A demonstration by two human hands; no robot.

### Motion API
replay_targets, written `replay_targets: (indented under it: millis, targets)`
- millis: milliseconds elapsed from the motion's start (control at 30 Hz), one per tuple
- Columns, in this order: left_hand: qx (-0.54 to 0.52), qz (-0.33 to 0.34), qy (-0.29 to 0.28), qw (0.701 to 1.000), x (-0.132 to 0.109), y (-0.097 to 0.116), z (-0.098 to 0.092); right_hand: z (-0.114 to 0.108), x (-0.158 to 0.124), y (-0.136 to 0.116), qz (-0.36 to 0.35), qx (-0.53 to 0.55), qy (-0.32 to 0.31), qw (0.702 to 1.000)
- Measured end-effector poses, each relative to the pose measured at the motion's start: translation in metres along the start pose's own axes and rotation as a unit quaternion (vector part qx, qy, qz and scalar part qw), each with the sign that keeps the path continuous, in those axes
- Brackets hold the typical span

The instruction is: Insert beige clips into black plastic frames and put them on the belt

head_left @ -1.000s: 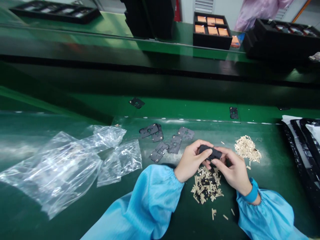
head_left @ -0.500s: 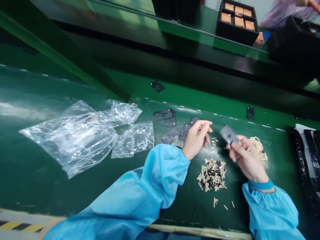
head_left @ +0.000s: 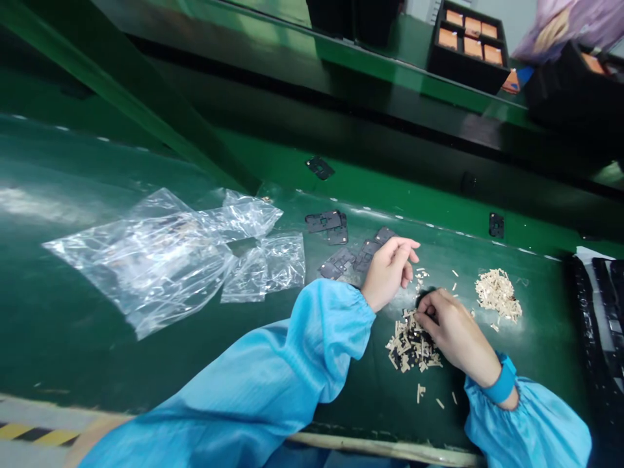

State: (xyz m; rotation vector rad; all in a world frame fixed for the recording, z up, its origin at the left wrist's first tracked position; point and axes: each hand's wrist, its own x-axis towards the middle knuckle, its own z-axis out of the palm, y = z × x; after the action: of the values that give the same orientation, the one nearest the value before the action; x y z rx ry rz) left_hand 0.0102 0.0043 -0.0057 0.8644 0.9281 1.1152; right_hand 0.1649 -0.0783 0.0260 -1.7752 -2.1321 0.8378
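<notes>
My left hand [head_left: 390, 270] hovers beside several flat dark plates [head_left: 336, 263], fingers loosely bent and apart, nothing visible in them. My right hand [head_left: 451, 331] reaches into the upper edge of a mixed pile of small beige and black pieces [head_left: 412, 348]. Its thumb and forefinger are pinched together there; what lies between them is too small to make out. A few loose beige bits [head_left: 420, 278] lie between the two hands. Farther right is a second heap of beige pieces [head_left: 498, 296].
Clear plastic bags [head_left: 166, 260] lie at left. Single dark plates rest at the back, one at the middle [head_left: 320, 168] and another at right [head_left: 496, 225]. Black trays [head_left: 595, 312] stand at the right edge. A black divided box [head_left: 468, 71] sits on the shelf, near another person's sleeve [head_left: 575, 32].
The dark plate is gone from my right hand, which has moved down and left to the mixed pile with its fingers pinched. My left hand has barely moved.
</notes>
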Motion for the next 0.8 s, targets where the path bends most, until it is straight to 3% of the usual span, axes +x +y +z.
replay_targets:
  millis: [100,200,300,433,533,633,800]
  targets:
    - [0.002,0.000,0.000,1.000,0.000,0.000,0.000,0.000,0.000,0.002,-0.002,0.029,-0.013,0.999]
    - [0.016,0.002,-0.007,1.000,0.000,-0.001,-0.001,-0.009,0.001,0.008,0.015,0.123,-0.031,0.992]
    - [0.064,-0.005,-0.049,0.997,-0.003,0.000,-0.001,-0.016,0.003,0.016,0.071,0.278,-0.047,0.957]
    - [0.179,0.003,-0.161,0.971,-0.012,0.003,0.001,-0.007,0.005,0.022,0.126,0.440,0.053,0.887]
    - [0.222,0.015,-0.200,0.954,-0.015,0.004,0.002,0.006,0.007,0.021,0.117,0.480,0.118,0.862]
    - [0.206,-0.008,-0.205,0.957,-0.015,0.004,0.002,0.013,0.007,0.016,0.102,0.481,0.141,0.859]
    - [0.195,-0.028,-0.208,0.958,-0.013,0.006,0.000,0.012,0.006,0.011,0.083,0.422,0.152,0.890]
